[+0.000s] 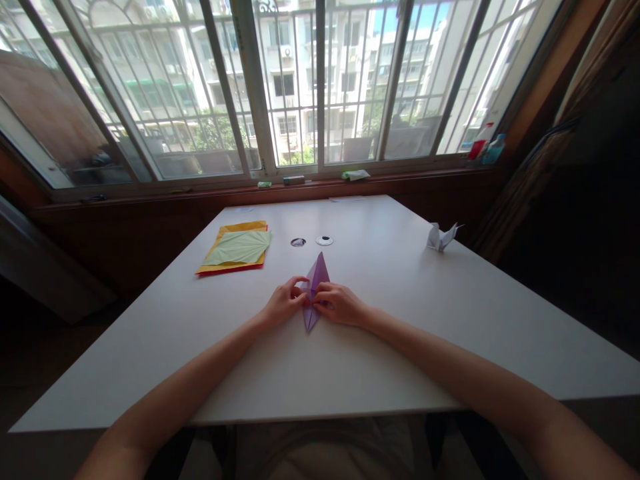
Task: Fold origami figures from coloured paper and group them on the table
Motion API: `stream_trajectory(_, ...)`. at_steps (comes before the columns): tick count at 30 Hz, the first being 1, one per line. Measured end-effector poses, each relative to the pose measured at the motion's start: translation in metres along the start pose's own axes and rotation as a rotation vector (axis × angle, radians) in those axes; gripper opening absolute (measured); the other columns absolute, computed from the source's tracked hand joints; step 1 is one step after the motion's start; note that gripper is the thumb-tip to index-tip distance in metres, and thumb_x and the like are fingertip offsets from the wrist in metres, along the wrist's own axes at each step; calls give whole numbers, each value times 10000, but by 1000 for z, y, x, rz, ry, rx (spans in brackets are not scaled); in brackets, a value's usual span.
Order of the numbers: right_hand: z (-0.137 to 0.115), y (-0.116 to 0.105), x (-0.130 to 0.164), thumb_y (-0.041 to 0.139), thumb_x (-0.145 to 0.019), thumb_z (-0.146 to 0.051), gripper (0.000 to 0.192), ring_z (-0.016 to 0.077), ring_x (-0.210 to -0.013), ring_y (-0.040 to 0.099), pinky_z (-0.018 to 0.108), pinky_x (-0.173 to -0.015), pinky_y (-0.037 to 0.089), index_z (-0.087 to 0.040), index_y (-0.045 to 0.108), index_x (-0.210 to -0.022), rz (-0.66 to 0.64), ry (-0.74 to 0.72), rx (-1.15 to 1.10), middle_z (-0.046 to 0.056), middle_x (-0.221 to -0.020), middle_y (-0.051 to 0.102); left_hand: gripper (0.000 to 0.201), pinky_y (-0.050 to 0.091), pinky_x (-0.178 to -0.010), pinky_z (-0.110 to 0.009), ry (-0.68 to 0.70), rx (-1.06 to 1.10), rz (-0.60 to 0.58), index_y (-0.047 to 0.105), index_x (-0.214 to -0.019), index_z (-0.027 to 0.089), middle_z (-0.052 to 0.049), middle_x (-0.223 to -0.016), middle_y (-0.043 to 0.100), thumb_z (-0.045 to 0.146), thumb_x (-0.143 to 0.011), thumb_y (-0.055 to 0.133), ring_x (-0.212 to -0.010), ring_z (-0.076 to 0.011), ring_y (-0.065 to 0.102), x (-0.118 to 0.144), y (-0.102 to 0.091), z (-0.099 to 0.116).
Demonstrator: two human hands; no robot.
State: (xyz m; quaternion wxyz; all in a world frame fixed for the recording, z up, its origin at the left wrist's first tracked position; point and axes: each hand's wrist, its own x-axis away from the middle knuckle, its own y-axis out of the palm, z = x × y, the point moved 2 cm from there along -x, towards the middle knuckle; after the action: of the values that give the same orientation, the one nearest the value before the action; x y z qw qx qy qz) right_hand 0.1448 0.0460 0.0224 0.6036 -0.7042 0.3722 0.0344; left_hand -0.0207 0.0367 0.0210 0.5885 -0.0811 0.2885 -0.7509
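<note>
- Purple folded paper (316,277), a long narrow diamond, lies flat on the white table (400,320) near the middle of its near half; its long axis runs away from the person, one sharp tip pointing toward the window and the other back toward the table's near edge.
- Its far tip shows clearly above the hands, and the near tip pokes out just below them; the middle of the shape is hidden under the fingers, so the creases there cannot be made out.
- Left hand (283,305) sits on the left side of the paper, fingers curled with the tips pinching its edge at mid-length.
- Right hand (340,303) mirrors it on the right side, fingers bent and pressing on the same middle part; the two sets of fingertips nearly meet over the paper.
- Both forearms run out of the bottom of the view.
- A stack of coloured sheets (236,249), yellow, pale green and red, lies well to the left and farther back.
- A white folded paper figure (441,236) stands near the right edge, well apart from the hands; its details are too small to tell.
</note>
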Motion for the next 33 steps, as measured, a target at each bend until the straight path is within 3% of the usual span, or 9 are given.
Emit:
stream_trajectory(5, -1, 0, -2, 523, -771, -196, 132, 123, -696, 551, 221, -637, 412, -186, 654, -758, 4, 41, -36, 41, -806, 610, 552, 462, -694, -259, 129, 20, -229, 439, -1179, 212, -12, -786, 629, 255, -659, 617, -723, -138, 585, -1, -4, 2)
stream_trajectory(10, 1, 1, -2, 534, -757, -164, 131, 138, -783, 571, 234, -703, 428, -193, 650, -809, 7, 43, -96, 45, -883, 625, 636, 453, -717, -259, 148, -13, -283, 438, -1197, 236, -18, -841, 601, 248, -604, 667, -783, -146, 566, -1, -4, 1)
stream_trajectory(20, -2, -1, -1, 538, -718, -127, 152, 150, -782, 567, 239, -674, 426, -181, 603, -845, -7, 60, -38, 50, -901, 629, 792, 447, -759, -295, 193, -35, -281, 426, -1220, 233, -18, -872, 584, 262, -494, 741, -801, -162, 544, 0, -5, 2)
stream_trajectory(24, -2, -1, 0, 504, -730, -105, 229, 150, -818, 561, 242, -697, 422, -199, 597, -918, -31, 0, -6, 48, -959, 618, 813, 437, -792, -307, 206, -64, -259, 430, -1214, 229, -36, -952, 588, 275, -471, 756, -869, -186, 538, 1, -6, 2)
stream_trajectory(28, -3, -1, 1, 492, -743, -110, 211, 138, -765, 559, 233, -667, 419, -196, 619, -888, -34, -27, 32, 51, -908, 620, 670, 451, -773, -302, 161, 16, -284, 420, -1208, 205, -39, -904, 605, 318, -603, 682, -829, -170, 566, -1, -7, 0)
stream_trajectory(30, -3, -1, 1, 489, -750, -120, 194, 129, -717, 553, 226, -638, 413, -189, 632, -861, -25, -27, 58, 52, -861, 618, 545, 470, -720, -291, 99, 91, -244, 432, -1175, 184, -29, -814, 617, 335, -683, 611, -746, -150, 585, -3, -7, -5)
stream_trajectory(33, -2, 1, 1, 485, -751, -113, 220, 119, -681, 542, 219, -619, 406, -192, 642, -884, -14, -45, 85, 46, -812, 608, 484, 482, -680, -285, 45, 151, -170, 453, -1111, 167, -17, -741, 626, 342, -687, 608, -691, -144, 597, -5, -6, -12)
